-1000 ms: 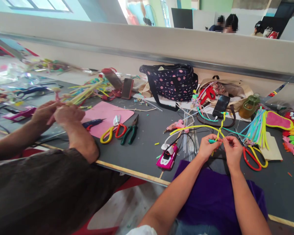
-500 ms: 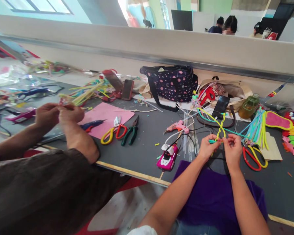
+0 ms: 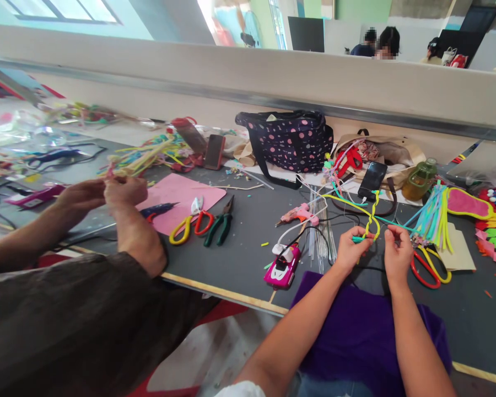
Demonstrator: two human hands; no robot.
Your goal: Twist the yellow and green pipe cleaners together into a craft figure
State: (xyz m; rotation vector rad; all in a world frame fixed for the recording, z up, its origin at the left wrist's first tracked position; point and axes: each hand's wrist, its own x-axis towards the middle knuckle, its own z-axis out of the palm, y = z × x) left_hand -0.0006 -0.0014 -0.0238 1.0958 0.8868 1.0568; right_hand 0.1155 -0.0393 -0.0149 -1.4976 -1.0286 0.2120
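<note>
My left hand pinches a twisted yellow pipe cleaner, with a short teal end sticking out by the fingers. The yellow piece stands up from the fingers in crossed loops, its lower end curling toward my right hand. My right hand is just to the right, apart from that loop, its thumb and fingers drawn together; whether they hold anything is hidden. Beyond my right hand lie scissors with red and yellow handles. A purple cloth lies under my forearms.
A pink glue gun and magenta power strip lie left of my hands. Pliers and more scissors sit farther left, near a co-worker's hands. Behind are a phone, bottle and dotted bag.
My right hand has drawn away to the right from the yellow pipe cleaner, whose lower end now shows as a curve. My left hand stays in place. The co-worker's hands have shifted slightly.
</note>
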